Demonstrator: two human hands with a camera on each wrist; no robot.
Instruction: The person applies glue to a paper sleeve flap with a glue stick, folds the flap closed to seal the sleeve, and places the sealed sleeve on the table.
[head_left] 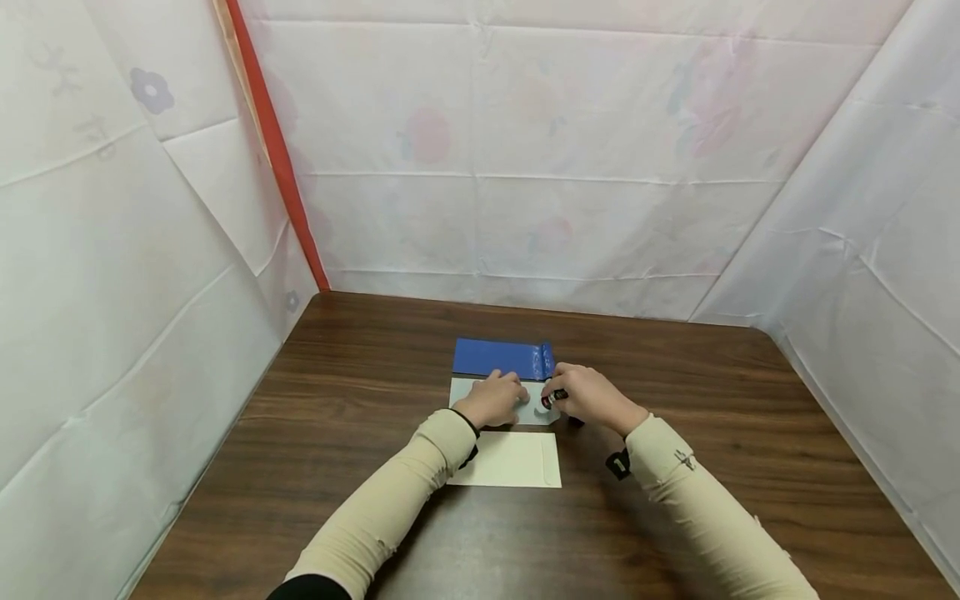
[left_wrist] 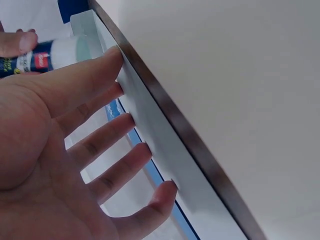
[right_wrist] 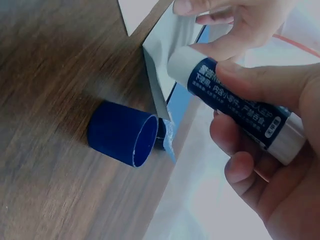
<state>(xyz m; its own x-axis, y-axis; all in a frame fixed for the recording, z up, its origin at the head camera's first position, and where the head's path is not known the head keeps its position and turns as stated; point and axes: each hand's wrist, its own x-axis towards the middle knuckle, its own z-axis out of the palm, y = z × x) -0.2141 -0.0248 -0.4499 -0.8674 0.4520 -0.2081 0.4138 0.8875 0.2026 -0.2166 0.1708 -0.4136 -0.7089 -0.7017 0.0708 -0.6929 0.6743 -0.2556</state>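
Observation:
My right hand (head_left: 592, 396) grips an uncapped glue stick (right_wrist: 240, 102), its white end at the right end of a pale grey envelope (head_left: 536, 415). In the right wrist view, thumb and fingers wrap its dark blue label. Whether the tip touches the paper is hard to tell. My left hand (head_left: 492, 400) presses the same envelope with spread fingertips, thumb nearest the glue stick; the left wrist view shows nothing in its palm (left_wrist: 30, 145). A dark blue cap (right_wrist: 122, 132) lies on its side on the table, beside the envelope's raised flap (right_wrist: 157, 87).
A blue envelope (head_left: 495, 358) lies just beyond the grey one, its right flap shiny and wrinkled. Nearer me is a cream envelope (head_left: 517, 458), partly under my left wrist. The brown wooden table (head_left: 337, 400) is bordered by white hanging cloth (head_left: 480, 150).

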